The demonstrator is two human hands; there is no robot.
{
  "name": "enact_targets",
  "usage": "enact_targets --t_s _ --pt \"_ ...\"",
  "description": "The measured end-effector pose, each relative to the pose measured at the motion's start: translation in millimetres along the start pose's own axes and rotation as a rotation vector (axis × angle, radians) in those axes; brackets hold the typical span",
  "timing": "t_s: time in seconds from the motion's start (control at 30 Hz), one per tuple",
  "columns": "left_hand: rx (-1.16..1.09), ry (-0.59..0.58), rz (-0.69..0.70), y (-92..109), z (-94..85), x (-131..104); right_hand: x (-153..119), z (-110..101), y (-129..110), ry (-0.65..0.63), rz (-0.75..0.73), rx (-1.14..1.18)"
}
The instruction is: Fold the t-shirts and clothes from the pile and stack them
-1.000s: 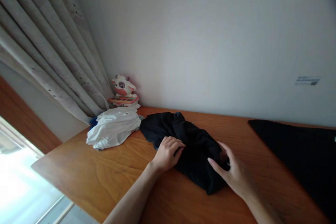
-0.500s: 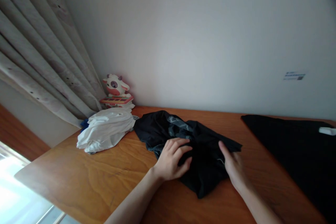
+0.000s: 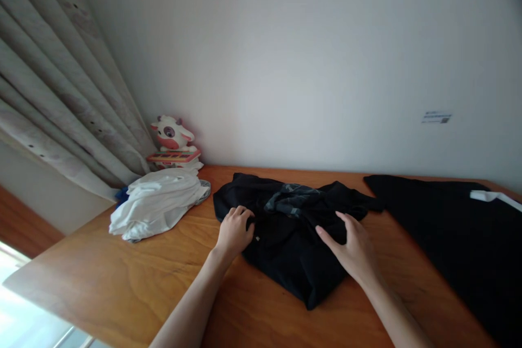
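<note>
A crumpled black shirt [image 3: 299, 261] with a grey printed patch lies in the middle of the table. My left hand [image 3: 235, 231] is at its left edge, the fingers curled round a fold of the cloth. Over the right part of the shirt, my right hand [image 3: 355, 247] is open, thumb and fingers apart. Whether its fingertips touch the cloth, I cannot tell. A small pale spot shows on the shirt close to my left thumb.
To the left, a bunched white garment [image 3: 157, 204] lies before a toy cow with a keyboard [image 3: 173, 144]. Black cloth [image 3: 444, 228] with a white strip [image 3: 485, 196] covers the right side of the wooden table [image 3: 134, 277]. A curtain [image 3: 61, 65] hangs at left; the wall stands behind.
My left hand has shifted left to the shirt's edge. My right hand has let go of the cloth and opened. The shirt lies more spread out, its right end stretching further right.
</note>
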State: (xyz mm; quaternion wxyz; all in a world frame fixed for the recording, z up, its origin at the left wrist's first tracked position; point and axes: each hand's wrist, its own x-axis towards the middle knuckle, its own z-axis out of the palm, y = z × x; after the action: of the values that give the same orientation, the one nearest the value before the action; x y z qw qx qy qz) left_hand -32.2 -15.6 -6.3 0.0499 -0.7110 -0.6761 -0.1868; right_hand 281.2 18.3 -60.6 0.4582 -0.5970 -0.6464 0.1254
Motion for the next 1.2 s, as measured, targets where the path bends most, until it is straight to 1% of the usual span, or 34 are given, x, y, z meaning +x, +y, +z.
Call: enact_targets --t_s 0.07,0.17,0.2,0.27,0.33,0.4,0.47,0.5,0.57,0.63,0.67,0.7,0.77,0.83,0.87,0.93,1.0,1.07,1.13,1.2 --pt "-0.032 0.011 0.008 0 -2.2 0 -5 2 3 -0.11 -0.114 -0.118" --pt "-0.118 0.023 -0.028 1 -2.1 -1 -5 -1 11 -0.263 -0.186 -0.109" --pt "-0.173 0.029 -0.055 1 -1.7 -1 -4 -2 14 -0.288 -0.192 -0.081" --pt "-0.313 0.065 -0.105 -2 -1.1 0 1 -6 19 -0.285 -0.199 -0.037" --pt "-0.463 0.156 -0.144 -7 -1.2 2 6 -10 22 -0.23 -0.21 -0.031" --pt "-0.586 0.29 -0.201 -13 -2.2 5 10 -14 24 -0.174 -0.215 -0.043" --pt "-0.685 0.424 -0.288 -20 -3.7 8 14 -19 25 -0.095 -0.197 -0.053" --pt "-0.728 0.479 -0.326 -22 -4.6 10 17 -22 26 -0.026 -0.178 -0.054" --pt "-0.799 0.549 -0.37 -25 -5.6 12 22 -30 28 0.162 -0.135 -0.064" --pt "-0.805 0.554 -0.37 -24 -4.7 12 26 -38 29 0.347 -0.123 -0.106" --pt "-0.764 0.537 -0.343 -23 -3.2 12 27 -42 29 0.406 -0.133 -0.144" --pt "-0.688 0.512 -0.293 -21 -0.8 10 28 -45 27 0.442 -0.153 -0.187" --pt "-0.478 0.429 -0.154 -16 5.9 6 27 -49 20 0.462 -0.226 -0.239" --pt "-0.291 0.313 -0.045 -12 13.8 3 22 -48 6 0.415 -0.331 -0.193" --pt "-0.233 0.252 -0.02 -11 17.4 1 17 -46 -2 0.352 -0.394 -0.143" --pt "-0.18 0.154 -0.005 -10 22.5 0 7 -38 -19 0.161 -0.503 -0.065" --pt "-0.157 0.102 0.004 -11 23.9 0 -5 -27 -33 -0.034 -0.561 -0.062" --pt "-0.142 0.085 0.012 -12 22.0 2 -16 -13 -41 -0.148 -0.551 -0.11" --pt "-0.133 0.088 0.011 -12 18.1 3 -22 -2 -43 -0.211 -0.495 -0.148" --pt "-0.143 0.097 -0.007 -11 13.6 3 -24 4 -41 -0.269 -0.432 -0.169"
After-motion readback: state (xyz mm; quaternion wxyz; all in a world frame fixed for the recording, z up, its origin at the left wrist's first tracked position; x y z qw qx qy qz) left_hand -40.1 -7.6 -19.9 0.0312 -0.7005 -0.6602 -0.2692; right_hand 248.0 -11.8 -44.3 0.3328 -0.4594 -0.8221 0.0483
